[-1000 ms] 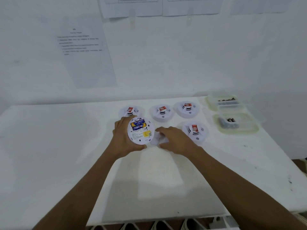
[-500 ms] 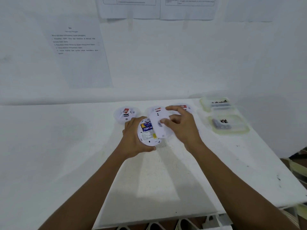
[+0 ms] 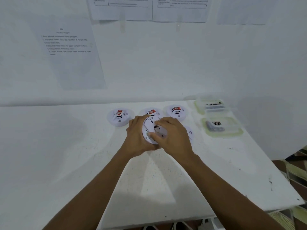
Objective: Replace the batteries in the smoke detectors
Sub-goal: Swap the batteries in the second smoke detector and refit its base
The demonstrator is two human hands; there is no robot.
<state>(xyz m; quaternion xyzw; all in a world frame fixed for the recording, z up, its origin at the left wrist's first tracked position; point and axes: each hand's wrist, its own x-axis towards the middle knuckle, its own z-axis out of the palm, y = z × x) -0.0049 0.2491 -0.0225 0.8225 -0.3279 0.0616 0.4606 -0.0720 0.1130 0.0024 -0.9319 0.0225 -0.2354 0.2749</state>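
White counter (image 3: pixel 66 163), scuffed and speckled with dark marks toward its right edge, set flush against a plain white wall (image 3: pixel 182 67). Taped above: one printed sheet (image 3: pixel 69 52) at left, hanging askew, and two ruled forms (image 3: pixel 121 9) cut off at the top. Soft, even light, with faint shadows on the surface. Past the right corner, a strip of reddish-brown floor (image 3: pixel 279 163).
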